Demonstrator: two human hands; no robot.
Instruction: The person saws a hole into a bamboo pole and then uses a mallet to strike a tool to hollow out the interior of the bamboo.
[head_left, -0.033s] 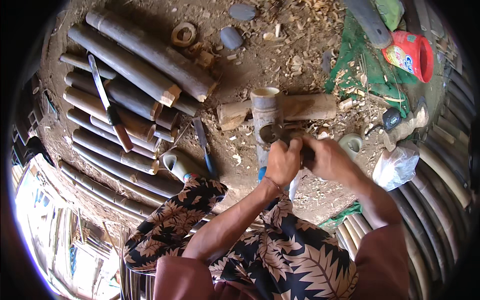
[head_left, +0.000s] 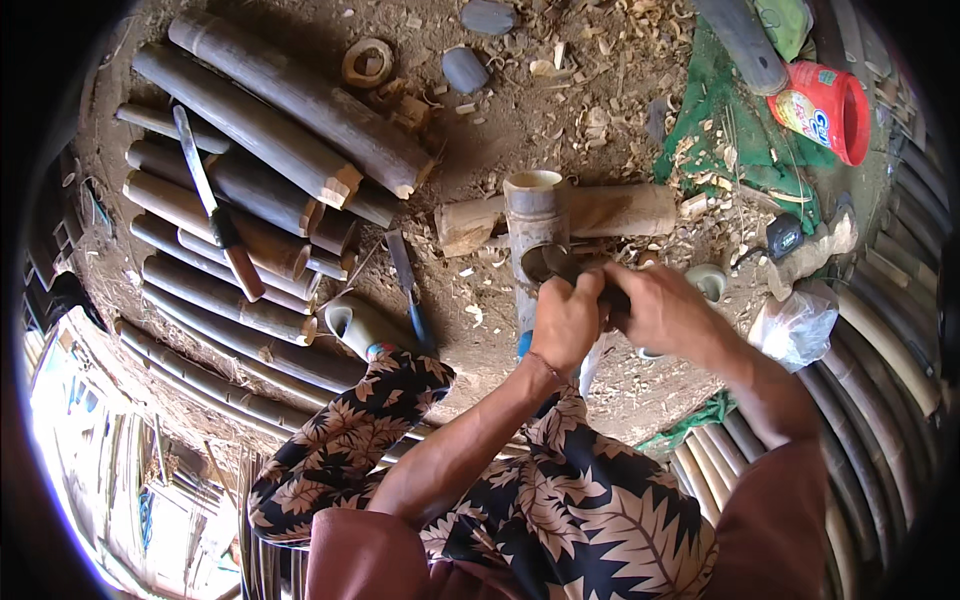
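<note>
Both hands, left hand (head_left: 565, 322) and right hand (head_left: 655, 310), clamped on a dark tool (head_left: 570, 268) at the bamboo tube (head_left: 535, 225). Tube mid-ground, open end away, hollow; long axis near-far. Red tub (head_left: 828, 108) on side, contents unseen.

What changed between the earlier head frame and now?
Nothing visibly changed. Both the left hand and the right hand are closed around a dark tool at the notch of the upright pale bamboo tube, with the stack of cut bamboo poles and the red plastic tub where they were.
</note>
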